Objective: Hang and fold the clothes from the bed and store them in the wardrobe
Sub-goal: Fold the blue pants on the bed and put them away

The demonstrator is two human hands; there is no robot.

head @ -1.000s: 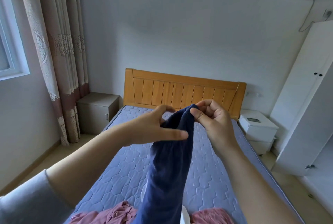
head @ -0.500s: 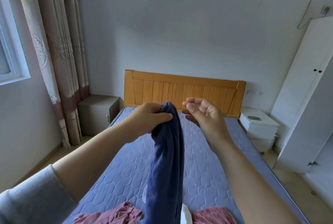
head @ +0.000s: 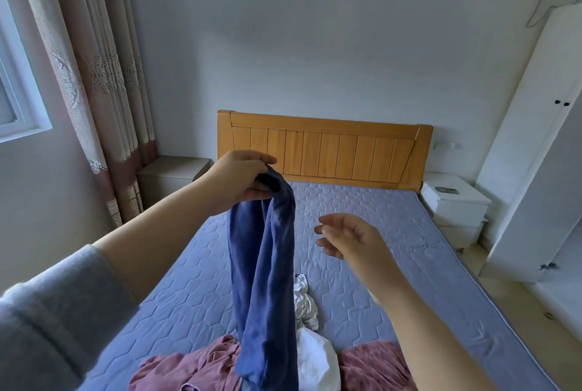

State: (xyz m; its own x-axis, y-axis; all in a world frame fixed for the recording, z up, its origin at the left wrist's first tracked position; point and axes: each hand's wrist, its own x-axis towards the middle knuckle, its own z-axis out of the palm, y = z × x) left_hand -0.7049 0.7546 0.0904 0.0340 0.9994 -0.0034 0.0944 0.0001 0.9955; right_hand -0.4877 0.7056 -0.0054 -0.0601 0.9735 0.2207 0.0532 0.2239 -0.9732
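My left hand [head: 241,178] grips the top end of a dark blue garment [head: 263,280], which hangs down in a long bunched strip over the bed [head: 393,252]. Lower and to the right of the garment, my right hand [head: 349,236] hovers with fingers apart and holds nothing. At the near end of the blue quilted mattress lie a pink garment [head: 201,368] and a crumpled white garment [head: 310,337], partly hidden behind the blue one. The white wardrobe [head: 535,151] stands along the right wall.
A wooden headboard [head: 324,149] backs the bed. One grey nightstand [head: 171,178] sits at the left and a white nightstand [head: 453,204] at the right. Curtains [head: 91,69] hang by the window on the left. An open wardrobe door [head: 519,227] juts out beside the bed.
My right hand has let go of the blue garment and dropped to the right. My left hand now holds it alone, shifted left. The view has tilted down, showing the white garment.
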